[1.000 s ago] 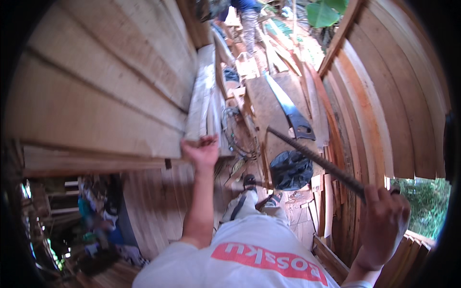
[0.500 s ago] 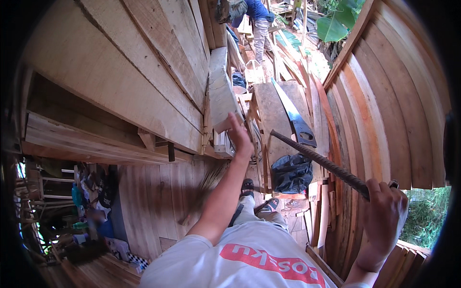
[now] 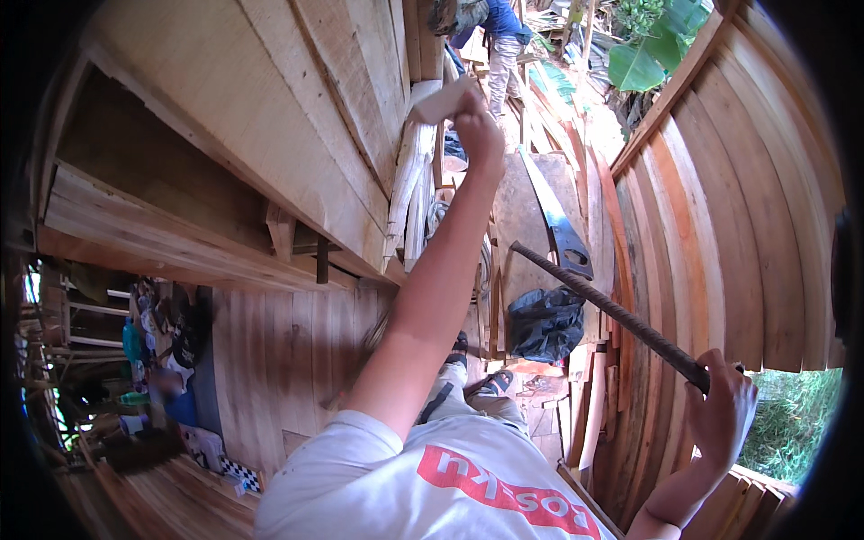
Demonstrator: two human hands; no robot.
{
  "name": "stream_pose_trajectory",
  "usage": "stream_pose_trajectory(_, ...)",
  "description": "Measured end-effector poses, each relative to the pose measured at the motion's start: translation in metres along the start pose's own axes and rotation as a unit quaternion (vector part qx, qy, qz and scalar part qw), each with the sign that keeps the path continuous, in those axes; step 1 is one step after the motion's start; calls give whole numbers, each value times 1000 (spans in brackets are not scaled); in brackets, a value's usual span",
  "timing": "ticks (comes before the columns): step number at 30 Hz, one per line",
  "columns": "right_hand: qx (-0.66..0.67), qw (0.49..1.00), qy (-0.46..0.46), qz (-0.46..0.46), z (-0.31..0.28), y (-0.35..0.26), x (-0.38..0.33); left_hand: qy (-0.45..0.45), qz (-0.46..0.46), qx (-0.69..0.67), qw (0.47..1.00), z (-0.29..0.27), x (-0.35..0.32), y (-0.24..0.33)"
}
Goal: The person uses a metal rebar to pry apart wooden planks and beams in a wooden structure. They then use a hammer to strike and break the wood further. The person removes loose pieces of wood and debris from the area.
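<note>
The worker's left hand [image 3: 480, 129] is stretched far forward, its fingers curled around one end of a pale wooden block [image 3: 439, 102]. The block is squared and flat-faced, slightly blurred, and tilts out toward the left, over the top of some whitish boards [image 3: 415, 184] standing beside the plank wall. The right hand [image 3: 723, 396] is off to the other side, clenched on the thick end of a rod [image 3: 612, 310]. That rod is dark, brownish metal, ribbed along its whole length like rebar, and it slants forward and leftward so that its tip is over the bench [image 3: 508, 202]; I can't tell whether the tip touches the wood.

On the bench's dull, flat top lies a saw [image 3: 545, 202], with a long tapering blade of smooth bluish steel and a black handle pierced by a finger hole. A black bag [image 3: 547, 326] of crumpled, shiny plastic sits at the near end. To the right, a wall [image 3: 711, 207] of overlapping boards runs from honey-brown to orange. Underfoot, the floor [image 3: 261, 360] is long, narrow planks. Beyond the bench stands a co-worker [image 3: 504, 27] in a blue top, near a broad, glossy green leaf [image 3: 634, 65].
</note>
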State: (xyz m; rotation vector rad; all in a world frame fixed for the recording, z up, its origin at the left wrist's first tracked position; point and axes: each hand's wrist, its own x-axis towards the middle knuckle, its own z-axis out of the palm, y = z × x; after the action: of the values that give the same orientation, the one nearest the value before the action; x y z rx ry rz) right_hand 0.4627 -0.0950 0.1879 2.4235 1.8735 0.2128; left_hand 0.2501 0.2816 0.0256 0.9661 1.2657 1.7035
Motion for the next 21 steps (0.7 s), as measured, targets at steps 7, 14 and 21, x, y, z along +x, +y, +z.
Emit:
stream_pose_trajectory(7,37,991,-67,112,24,28,-20,-27,-5,125,992,56,50,12)
stream_pose_trajectory(14,181,949,-108,235,99,73,-83,-194,-12,298,935,88,-38,-52)
stream_pose_trajectory(21,242,871,-258,341,198,73,-154,-248,41,311,916,19,-67,-89)
